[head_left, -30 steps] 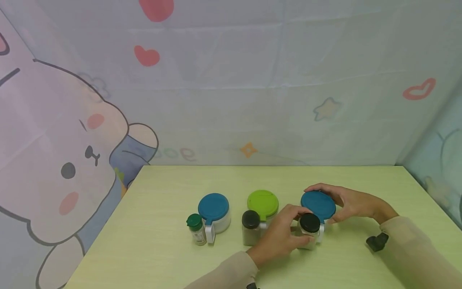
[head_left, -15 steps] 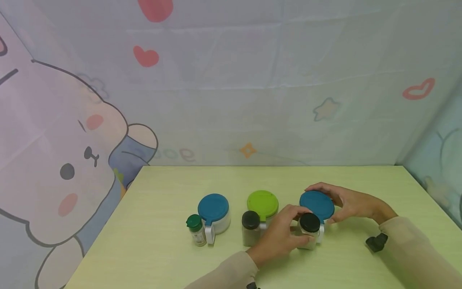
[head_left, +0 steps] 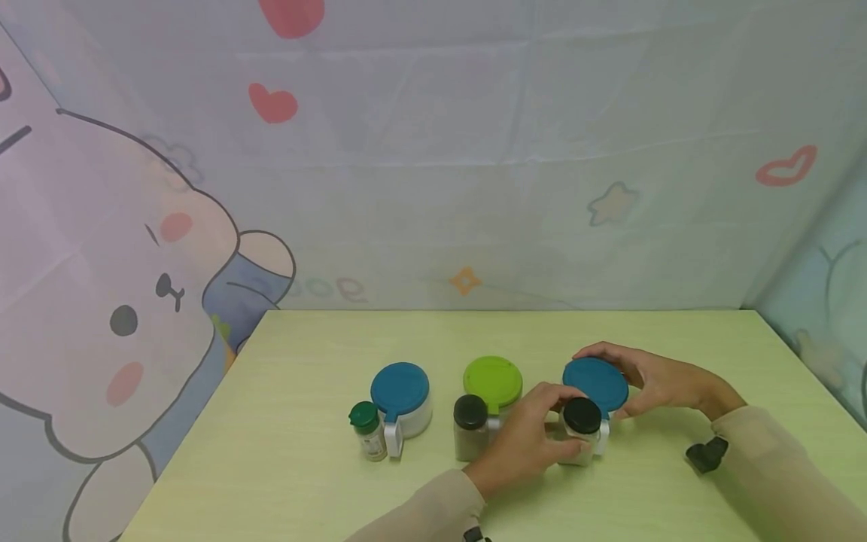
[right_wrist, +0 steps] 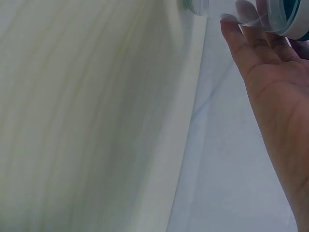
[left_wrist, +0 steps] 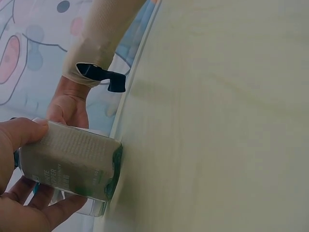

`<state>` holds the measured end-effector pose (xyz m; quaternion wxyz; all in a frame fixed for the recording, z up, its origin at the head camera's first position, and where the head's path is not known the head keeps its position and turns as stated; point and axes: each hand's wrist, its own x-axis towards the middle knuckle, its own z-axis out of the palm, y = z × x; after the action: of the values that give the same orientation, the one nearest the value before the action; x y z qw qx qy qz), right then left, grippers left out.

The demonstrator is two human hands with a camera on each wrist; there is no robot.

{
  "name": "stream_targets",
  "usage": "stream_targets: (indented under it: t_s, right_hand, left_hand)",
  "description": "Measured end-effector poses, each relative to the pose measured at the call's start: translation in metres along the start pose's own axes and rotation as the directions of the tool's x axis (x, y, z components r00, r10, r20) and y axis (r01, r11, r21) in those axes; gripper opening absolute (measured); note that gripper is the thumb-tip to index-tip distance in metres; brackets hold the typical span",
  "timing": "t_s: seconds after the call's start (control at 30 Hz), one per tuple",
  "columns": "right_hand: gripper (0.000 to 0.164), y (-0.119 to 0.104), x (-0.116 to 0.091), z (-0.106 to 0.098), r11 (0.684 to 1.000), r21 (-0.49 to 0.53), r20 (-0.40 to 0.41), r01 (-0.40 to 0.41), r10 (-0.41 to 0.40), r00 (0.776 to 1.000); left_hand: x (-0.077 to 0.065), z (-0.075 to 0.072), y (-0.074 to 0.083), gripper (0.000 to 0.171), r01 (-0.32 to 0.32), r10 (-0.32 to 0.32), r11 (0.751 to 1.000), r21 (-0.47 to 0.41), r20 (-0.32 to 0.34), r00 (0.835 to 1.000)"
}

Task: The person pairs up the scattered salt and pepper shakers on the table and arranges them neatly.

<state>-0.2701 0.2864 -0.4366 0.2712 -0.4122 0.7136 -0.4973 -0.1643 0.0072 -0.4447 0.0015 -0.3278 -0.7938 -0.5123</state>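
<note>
My left hand [head_left: 521,433] grips a spice bottle with a black lid [head_left: 581,416], thumb on one side and fingers on the other. In the left wrist view this spice bottle [left_wrist: 70,159] has clear walls, printed lettering and brownish contents. My right hand [head_left: 653,380] holds a round seasoning jar with a blue lid [head_left: 594,382] and a white handle, right behind the spice bottle. In the right wrist view, fingers [right_wrist: 263,50] curve around the clear wall of the seasoning jar [right_wrist: 251,12], which is partly cut off at the top.
Left of my left hand stand a second black-lidded spice bottle [head_left: 470,429] and, behind it, a green-lidded jar [head_left: 493,380]. Farther left are another blue-lidded jar [head_left: 401,395] and a small green-capped shaker [head_left: 369,430]. A printed cloth [head_left: 433,150] hangs behind the pale table [head_left: 305,482].
</note>
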Motion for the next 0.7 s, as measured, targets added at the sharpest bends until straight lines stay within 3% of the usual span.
stream_targets:
  t_s: [0.13,0.4,0.7]
  right_hand:
    - [0.083,-0.0011,-0.0009,-0.0001,1.0,0.006,-0.01,-0.024,0.025,1.0]
    - [0.081,0.003,-0.0017,-0.0008,1.0,0.004,0.011,0.01,-0.01,1.0]
    - [0.082,0.0002,-0.0007,-0.0021,0.999,0.013,0.008,-0.031,0.031,1.0]
  left_hand:
    - [0.0008,-0.0002,-0.0002,0.052,-0.011,0.011,1.0,0.006,0.005,1.0]
    - [0.0008,0.0008,-0.0005,0.05,-0.016,0.016,1.0,0.014,0.003,1.0]
    - [0.0,0.0031,0.0007,0.051,-0.034,0.035,0.997,0.068,-0.014,0.999]
